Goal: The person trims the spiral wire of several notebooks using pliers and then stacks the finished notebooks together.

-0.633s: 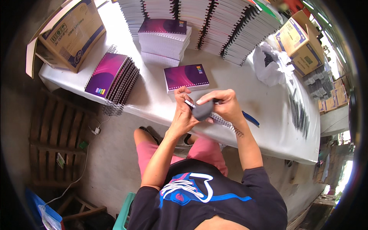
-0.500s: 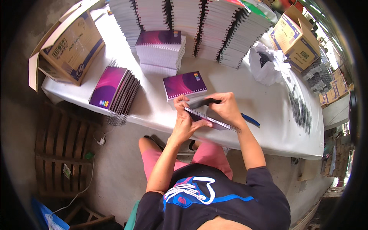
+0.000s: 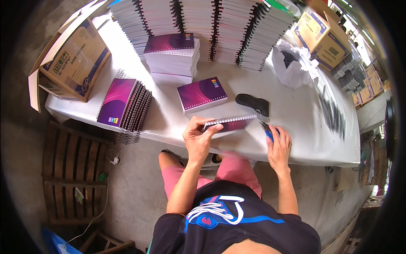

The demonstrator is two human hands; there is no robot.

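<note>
My left hand (image 3: 197,139) grips a purple spiral notebook (image 3: 231,125) by its left end, thumb in front. The notebook is tilted up, its wire coil (image 3: 230,119) along the top edge. My right hand (image 3: 279,146) is on blue-handled pliers (image 3: 269,132) at the table's near edge, fingers curled over the handles, dark jaws pointing away from me. Just beyond the coil's right end lies a black, rounded, elongated object (image 3: 253,103) whose kind I cannot make out. Behind the notebook is a purple-covered pad with punched holes (image 3: 202,94) and no coil.
Coiled purple notebooks (image 3: 120,101) are stacked at left, beside an open carton (image 3: 78,61). Uncoiled pads (image 3: 171,59) stand behind. Tall stacks of bound books (image 3: 198,25) line the back. At right are a white plastic bag (image 3: 289,67), loose dark coils (image 3: 332,112) and another carton (image 3: 323,38).
My right hand has let go of the black object, now lying on the table, and moved down right onto the pliers. My left hand still holds the notebook.
</note>
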